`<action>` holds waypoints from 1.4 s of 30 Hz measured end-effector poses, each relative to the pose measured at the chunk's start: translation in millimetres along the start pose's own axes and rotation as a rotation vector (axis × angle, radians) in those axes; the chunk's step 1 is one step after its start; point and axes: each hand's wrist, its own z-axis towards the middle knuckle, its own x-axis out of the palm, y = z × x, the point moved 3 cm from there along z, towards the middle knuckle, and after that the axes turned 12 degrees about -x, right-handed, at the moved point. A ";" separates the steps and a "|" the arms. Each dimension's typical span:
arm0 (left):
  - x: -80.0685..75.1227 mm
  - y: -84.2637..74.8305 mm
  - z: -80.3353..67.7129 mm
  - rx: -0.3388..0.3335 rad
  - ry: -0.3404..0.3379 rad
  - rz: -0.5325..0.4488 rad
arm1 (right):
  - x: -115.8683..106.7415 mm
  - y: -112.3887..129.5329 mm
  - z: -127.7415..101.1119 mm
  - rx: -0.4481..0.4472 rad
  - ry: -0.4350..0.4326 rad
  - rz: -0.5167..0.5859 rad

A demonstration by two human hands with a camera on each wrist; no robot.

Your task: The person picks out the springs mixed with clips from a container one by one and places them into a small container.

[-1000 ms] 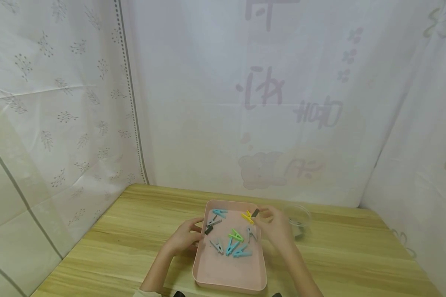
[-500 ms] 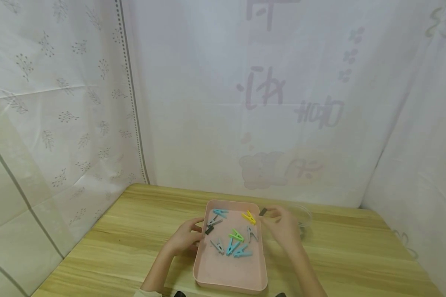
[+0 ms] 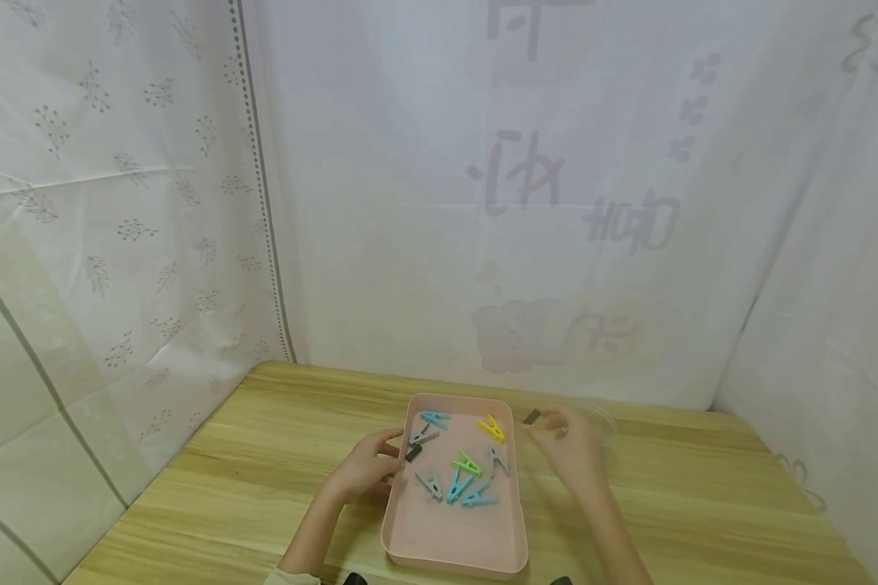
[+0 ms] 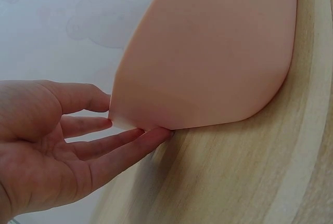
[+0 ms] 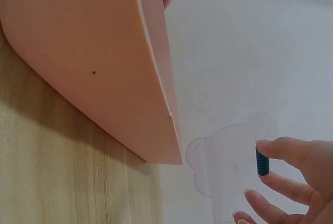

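**Dark peg leaving the tray**

R hand (image 3: 572, 451) is pinching a dark peg (image 3: 531, 417) btwn thumb & fingertip, holding it just right of the pink tray (image 3: 454, 554), near its far right corner. L hand (image 3: 362, 469) is resting w/ fingers straight against the tray's left wall. Coloured pegs (image 3: 459, 475) are lying inside, on the wooden table (image 3: 249, 463).

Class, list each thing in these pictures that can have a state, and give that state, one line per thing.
Pink tray: flat on the table, holding loose clothespins.
Dark grey clothespin: pinched in the fingertips, lifted clear of the tray.
Yellow clothespin: lying loose in the tray.
Clear container: on the table behind the right hand, contents hidden.
Left hand: fingers touching the tray's left wall.
Right hand: pinching the dark grey clothespin.
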 end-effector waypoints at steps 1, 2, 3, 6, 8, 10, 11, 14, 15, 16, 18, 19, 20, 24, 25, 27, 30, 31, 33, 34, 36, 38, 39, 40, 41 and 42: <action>-0.2 0.0 0.0 0.001 0.000 0.000 | -0.8 -0.7 0.0 -0.001 0.002 0.001; -0.3 0.1 0.2 0.003 0.001 -0.001 | -1.6 -1.3 0.1 -0.003 0.003 0.000; -0.5 0.2 0.4 0.004 0.001 0.001 | -2.6 -2.0 0.0 0.000 0.004 -0.003; -0.6 0.5 0.7 0.003 0.004 -0.006 | -5.4 -3.7 -0.3 0.003 0.004 -0.015; -0.4 0.6 1.3 0.003 0.007 -0.012 | -6.9 -4.8 -0.1 0.000 0.000 -0.027; 0.1 0.2 1.1 0.001 0.008 -0.015 | -8.5 -5.3 0.0 -0.001 -0.004 -0.036; 0.3 -0.2 0.9 -0.001 0.007 -0.016 | -9.3 -5.6 0.1 0.000 -0.006 -0.041; 0.9 -1.1 0.8 -0.002 0.004 -0.008 | -11.7 -6.3 0.4 0.011 -0.006 -0.043; 0.9 -1.6 0.6 -0.004 0.003 -0.006 | -12.6 -6.6 0.3 0.020 -0.003 -0.043; 0.9 -2.1 0.6 -0.004 0.001 -0.002 | -13.4 -6.9 0.3 0.032 0.000 -0.041; 0.9 -2.1 0.6 -0.005 0.001 0.000 | -15.1 -7.9 0.1 0.049 0.010 -0.038; 0.8 -2.0 0.7 -0.007 0.001 0.000 | -16.1 -8.4 -0.3 0.058 0.012 -0.037; 0.7 -1.9 0.6 -0.006 0.001 0.001 | -17.1 -9.0 -0.5 0.065 0.011 -0.034; 0.0 -1.3 0.2 -0.003 0.004 0.002 | -21.9 -11.1 -1.8 0.058 -0.012 -0.030; -0.1 -1.5 -0.1 -0.002 0.006 -0.001 | -23.0 -11.6 -1.9 0.052 -0.017 -0.032; -0.1 -1.6 -0.7 0.000 0.006 -0.001 | -25.0 -12.9 -1.9 0.042 -0.017 -0.036; 0.2 -1.3 -1.2 -0.003 0.004 -0.004 | -28.1 -14.8 -1.8 0.057 -0.006 -0.033; 0.2 -1.3 -1.2 -0.002 0.005 -0.005 | -29.2 -15.7 -1.8 0.066 -0.002 -0.031; 0.0 -1.1 -1.4 -0.004 0.003 -0.002 | -31.8 -17.7 -1.9 0.087 0.001 -0.018; -0.2 -1.1 -1.4 -0.006 0.003 -0.003 | -33.2 -18.6 -2.0 0.091 0.000 -0.015; -0.7 -1.2 -1.4 -0.008 0.002 -0.002 | -35.8 -20.4 -2.0 0.097 -0.001 -0.012; -0.9 -1.6 -1.4 -0.010 0.000 0.001 | -38.1 -22.8 -1.8 0.099 -0.005 -0.011; -0.8 -1.9 -1.5 -0.011 -0.002 0.002 | -39.0 -23.8 -1.8 0.099 -0.005 -0.017; -0.7 -2.3 -1.6 -0.012 -0.004 0.003 | -40.0 -24.8 -1.8 0.106 -0.006 -0.020; -0.5 -2.6 -1.6 -0.014 -0.007 0.004 | -40.8 -25.7 -1.9 0.112 -0.004 -0.024; -0.3 -2.7 -1.7 -0.017 -0.010 0.006 | -41.7 -26.7 -1.8 0.118 -0.003 -0.025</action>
